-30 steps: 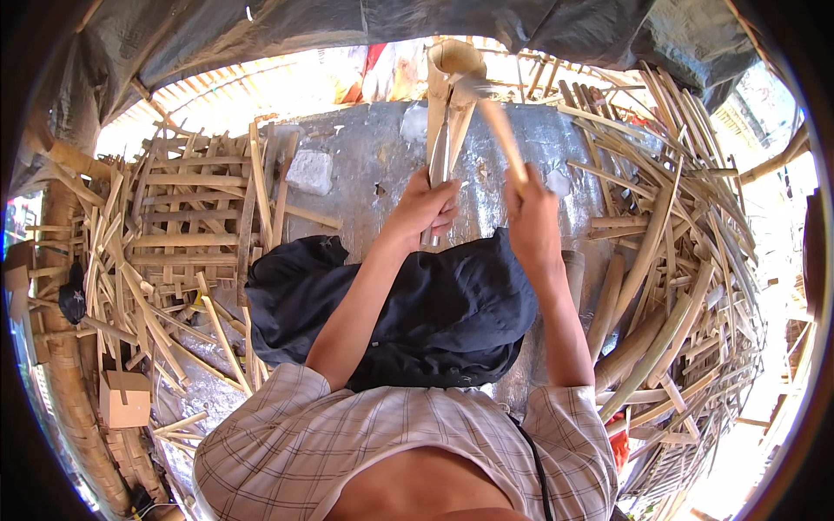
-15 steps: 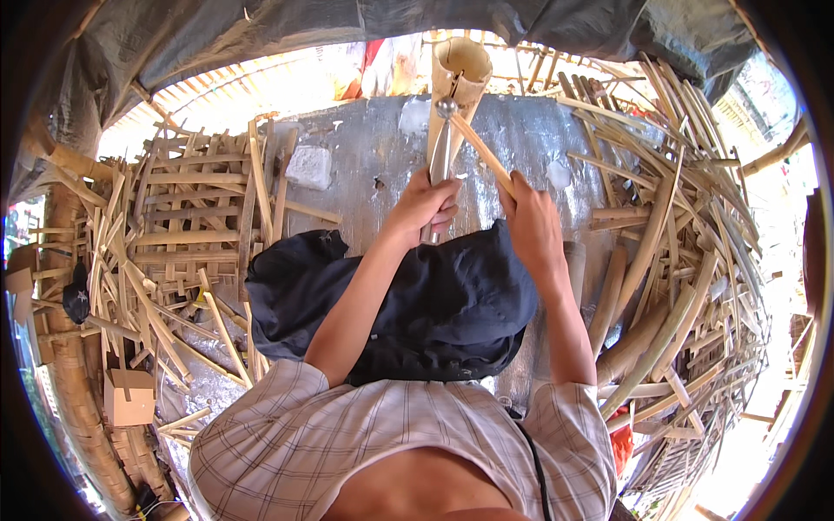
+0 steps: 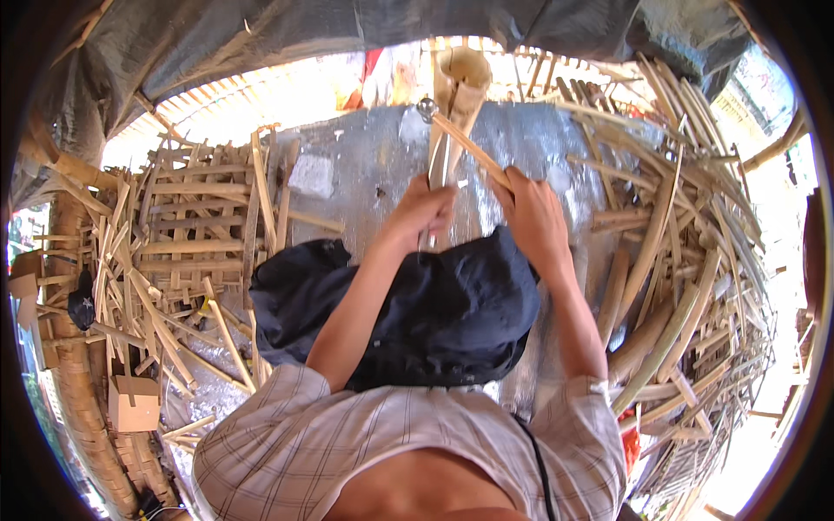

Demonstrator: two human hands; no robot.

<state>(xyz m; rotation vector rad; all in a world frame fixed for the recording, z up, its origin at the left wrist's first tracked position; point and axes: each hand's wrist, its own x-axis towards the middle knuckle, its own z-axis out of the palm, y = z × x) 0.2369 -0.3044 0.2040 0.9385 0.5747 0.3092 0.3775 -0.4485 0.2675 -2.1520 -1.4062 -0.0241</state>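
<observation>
My left hand [image 3: 423, 211] is closed around a shiny, tapered metal tool [image 3: 440, 161] that points away from me. My right hand [image 3: 532, 211] grips the light wooden handle [image 3: 473, 152] of a slim tool, which slants up and left across the metal tool. At its far end is a small, round, shiny metal head [image 3: 426, 108]. Just behind both tools stands a thick, hollow bamboo tube [image 3: 462, 78] with a split in its near side. Dark cloth [image 3: 417, 304] covers my lap below my hands. The lower end of the metal tool is partly hidden by my left hand.
A grey sheet-like surface [image 3: 347, 139] lies in front of me, with a whitish block [image 3: 311, 175] on it. Woven bamboo lattice [image 3: 195, 217] stands to the left. Piles of bamboo strips [image 3: 686, 260] crowd the right. A cardboard box [image 3: 135, 404] sits at lower left.
The round metal head and wooden handle have swung slightly left, past the tip of the metal tool. My left hand keeps its hold, and the whole view has shifted slightly.
</observation>
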